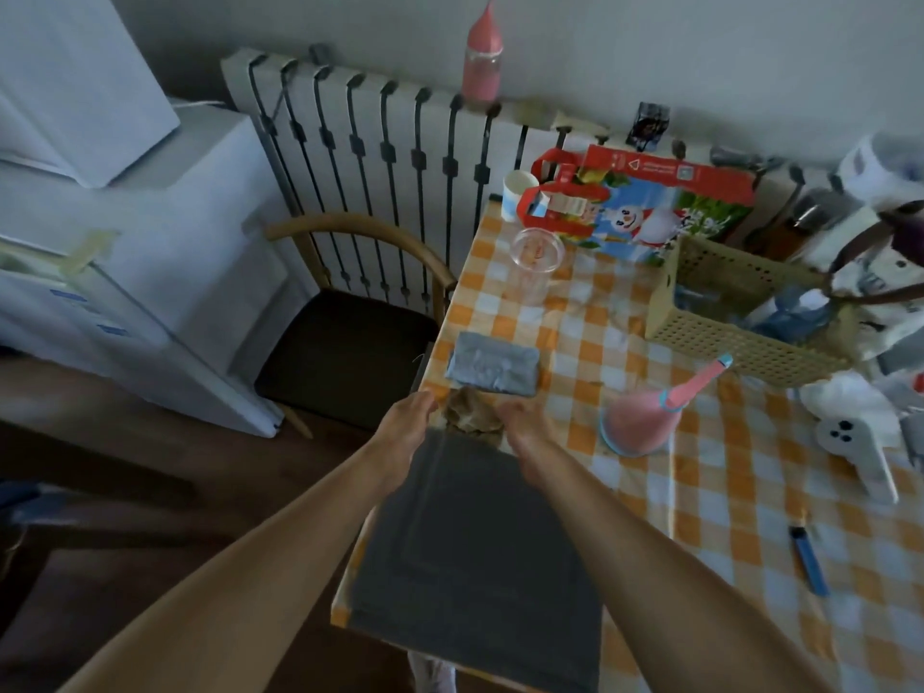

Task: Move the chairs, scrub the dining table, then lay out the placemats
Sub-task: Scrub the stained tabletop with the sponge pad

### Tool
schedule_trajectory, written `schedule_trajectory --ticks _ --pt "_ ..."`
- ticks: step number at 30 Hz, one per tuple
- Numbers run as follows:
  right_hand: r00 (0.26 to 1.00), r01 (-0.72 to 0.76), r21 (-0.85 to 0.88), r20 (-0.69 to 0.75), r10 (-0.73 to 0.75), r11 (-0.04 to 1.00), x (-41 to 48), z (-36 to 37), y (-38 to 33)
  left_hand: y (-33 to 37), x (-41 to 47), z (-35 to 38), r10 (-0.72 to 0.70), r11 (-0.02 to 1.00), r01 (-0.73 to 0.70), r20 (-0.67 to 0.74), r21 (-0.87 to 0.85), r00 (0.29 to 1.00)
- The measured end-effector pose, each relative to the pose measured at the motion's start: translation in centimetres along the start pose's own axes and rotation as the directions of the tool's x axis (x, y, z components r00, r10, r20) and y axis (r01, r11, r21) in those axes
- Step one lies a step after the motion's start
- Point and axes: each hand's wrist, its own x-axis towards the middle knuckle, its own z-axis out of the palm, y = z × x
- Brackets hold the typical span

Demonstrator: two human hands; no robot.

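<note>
Dark placemat lies on the near-left tabletop, along its left edge, long axis running near to far. Left hand is at its far-left corner, right hand at its far-right corner, both equally close. With the blur I cannot tell whether the hands pinch the edge or only press it. A brown crumpled scrap sits between the hands.

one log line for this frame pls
step: laying placemat | left hand: at its far-left corner | right hand: at its far-right corner | grip: unclear | chair: beside table
</note>
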Motion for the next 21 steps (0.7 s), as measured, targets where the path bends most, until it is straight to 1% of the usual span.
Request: schedule_trajectory --ticks 4,6,8,12,14,17,19,21 --pt "0.999 0.035 -0.219 -0.01 -0.038 0.975 3.3 1.4 1.0 0.2 2.7 0.9 -0.03 0.999 0.03 -0.009 -0.011 1.0" --pt "0.997 0.071 -0.379 -0.013 -0.082 0.923 4.6 1.8 1.4 0.0 3.6 1.1 -0.049 0.999 0.049 0.006 -0.019 0.999" --pt "0.994 0.091 -0.499 -0.009 -0.11 0.862 5.8 2.4 1.8 -0.2 4.4 1.0 -0.066 0.998 0.066 0.002 -0.014 0.998" --pt "0.987 0.103 -0.641 -0.028 -0.157 0.761 6.6 2.6 2.6 -0.4 5.2 1.2 -0.1 0.994 0.101 0.03 -0.045 0.995" --pt "0.983 0.111 -0.655 -0.036 -0.177 0.747 6.8 2.3 2.8 -0.3 5.3 1.1 -0.126 0.988 0.129 0.037 -0.082 0.991" --pt "0.973 0.172 -0.6 -0.022 -0.231 0.781 6.2 2.0 2.0 0.1 4.9 1.0 -0.127 0.981 0.135 0.063 -0.136 0.99" --pt "0.957 0.254 -0.522 0.011 -0.291 0.814 4.6 2.2 0.6 0.8 4.3 0.6 -0.124 0.975 0.133 0.06 -0.178 0.99" --pt "0.924 0.367 -0.425 0.065 -0.377 0.827 2.7 2.7 -1.0 1.6 3.8 -0.2 -0.102 0.961 0.113 0.057 -0.254 0.993"
